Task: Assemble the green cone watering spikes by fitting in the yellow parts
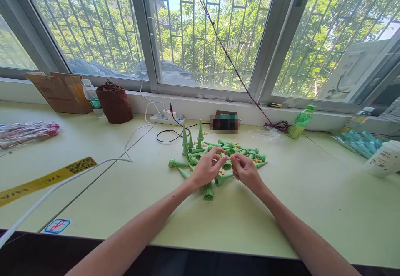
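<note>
A pile of green plastic spikes (208, 192), cone-shaped with ribbed, hollow collars, lies on the table in front of me. Several small yellow pieces (260, 156) are mixed in. My left hand (208, 167) is curled over the pile, thumb and fingers around a green plastic spike (227, 165) whose open end faces me. Close beside it, my right hand (245, 170) is closed in a pinch at the same spike; what its fingertips hold is too small to make out. Two or three upright spikes (185, 142) stand at the pile's back left.
A power strip (165, 119) and black cable lie behind the pile. A green bottle (301, 122), white cup (385, 159) and bagged blue items (359, 143) are at right. At left are a brown pouch (114, 103), cardboard box (62, 95), and a white cable crossing the table.
</note>
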Tool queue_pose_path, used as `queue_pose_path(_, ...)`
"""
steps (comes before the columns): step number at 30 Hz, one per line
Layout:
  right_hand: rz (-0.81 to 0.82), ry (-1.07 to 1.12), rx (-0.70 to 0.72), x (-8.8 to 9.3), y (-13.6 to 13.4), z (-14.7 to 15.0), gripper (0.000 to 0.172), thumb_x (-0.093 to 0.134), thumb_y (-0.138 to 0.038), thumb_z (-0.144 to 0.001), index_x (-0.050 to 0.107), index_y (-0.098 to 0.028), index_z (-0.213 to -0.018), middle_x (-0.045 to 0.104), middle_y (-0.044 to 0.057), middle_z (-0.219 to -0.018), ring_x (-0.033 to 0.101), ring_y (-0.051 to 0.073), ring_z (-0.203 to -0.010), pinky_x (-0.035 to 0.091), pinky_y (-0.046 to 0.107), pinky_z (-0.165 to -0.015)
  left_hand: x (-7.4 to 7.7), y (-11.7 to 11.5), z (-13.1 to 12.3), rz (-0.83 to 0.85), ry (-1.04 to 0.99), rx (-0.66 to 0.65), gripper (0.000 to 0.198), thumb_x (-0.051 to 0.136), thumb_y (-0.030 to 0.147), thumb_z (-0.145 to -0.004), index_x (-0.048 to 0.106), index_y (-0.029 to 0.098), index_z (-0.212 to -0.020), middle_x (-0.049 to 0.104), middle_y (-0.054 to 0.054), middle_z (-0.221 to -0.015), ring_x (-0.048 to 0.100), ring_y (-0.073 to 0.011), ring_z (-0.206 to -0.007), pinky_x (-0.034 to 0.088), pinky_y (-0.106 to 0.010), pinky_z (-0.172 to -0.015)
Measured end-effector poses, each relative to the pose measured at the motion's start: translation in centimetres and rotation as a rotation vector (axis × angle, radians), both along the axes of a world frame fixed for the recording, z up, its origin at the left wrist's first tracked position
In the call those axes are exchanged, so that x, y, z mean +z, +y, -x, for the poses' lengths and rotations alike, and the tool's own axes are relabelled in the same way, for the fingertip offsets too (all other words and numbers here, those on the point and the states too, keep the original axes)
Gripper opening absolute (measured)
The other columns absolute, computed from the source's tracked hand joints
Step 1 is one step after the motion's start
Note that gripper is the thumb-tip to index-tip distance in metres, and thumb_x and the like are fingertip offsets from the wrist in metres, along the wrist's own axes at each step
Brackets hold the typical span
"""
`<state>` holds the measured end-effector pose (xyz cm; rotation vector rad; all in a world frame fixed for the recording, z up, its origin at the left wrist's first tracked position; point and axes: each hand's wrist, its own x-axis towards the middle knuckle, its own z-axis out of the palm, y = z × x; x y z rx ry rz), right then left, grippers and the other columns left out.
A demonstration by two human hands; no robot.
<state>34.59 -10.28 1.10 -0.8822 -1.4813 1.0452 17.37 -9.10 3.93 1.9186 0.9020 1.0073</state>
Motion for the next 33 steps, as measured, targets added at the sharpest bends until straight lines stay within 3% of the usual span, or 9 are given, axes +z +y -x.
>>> queue_pose_path(6,0.031,-0.01,-0.003,0.1,0.0,0.0,0.037,0.054,-0.054,-0.09,0.046,-0.022,-0.073,0.032,-0.009,-0.048,0.03,0.007,-0.037,0.027,0.02,-0.035,-0.3,0.1,0.1,-0.084,0.081,0.043,0.041,0.053,0.05,-0.09,0.048,0.021,-0.119,0.063,-0.003,-0.092,0.055,-0.008,-0.049,0.045,-0.022,-0.051)
queue_pose_path(18,0.049,-0.012,-0.011,-0.1,0.1,-0.1,0.04,0.053,-0.054,-0.091,0.041,-0.022,-0.07,0.029,-0.01,-0.048,0.027,0.006,-0.036,0.026,0.02,-0.034,-0.4,0.1,0.0,-0.2,0.117,0.073,0.054,0.065,0.034,-0.083,0.04,0.023,-0.13,0.066,-0.006,-0.105,0.054,-0.0078,-0.051,0.049,-0.024,-0.059)
queue_pose_path(22,0.043,-0.036,-0.029,-0.1,0.1,-0.2,0.04,0.053,-0.054,-0.091,0.04,-0.023,-0.069,0.029,-0.01,-0.047,0.027,0.007,-0.036,0.026,0.021,-0.034,-0.3,0.1,-0.1,-0.227,0.142,0.085,0.054,0.067,0.031,-0.081,0.046,0.022,-0.13,0.068,-0.005,-0.106,0.051,-0.0066,-0.048,0.049,-0.025,-0.06)
queue_pose_path(26,0.016,-0.112,-0.083,-0.1,0.2,-0.3,0.04,0.051,-0.054,-0.092,0.04,-0.023,-0.069,0.032,-0.009,-0.048,0.029,0.008,-0.038,0.026,0.022,-0.037,-0.5,0.2,-0.1,-0.265,0.151,0.077,0.046,0.067,0.028,-0.081,0.054,0.021,-0.124,0.069,-0.004,-0.105,0.048,-0.0062,-0.048,0.048,-0.024,-0.058)
queue_pose_path(33,-0.083,-0.342,-0.224,0.1,0.1,-0.3,0.04,0.046,-0.049,-0.094,0.041,-0.021,-0.065,0.04,-0.005,-0.048,0.036,0.011,-0.044,0.028,0.023,-0.043,-1.1,0.5,-0.1,-0.285,0.108,0.041,0.044,0.065,0.022,-0.082,0.055,0.02,-0.124,0.066,-0.005,-0.107,0.052,-0.0057,-0.053,0.05,-0.022,-0.057)
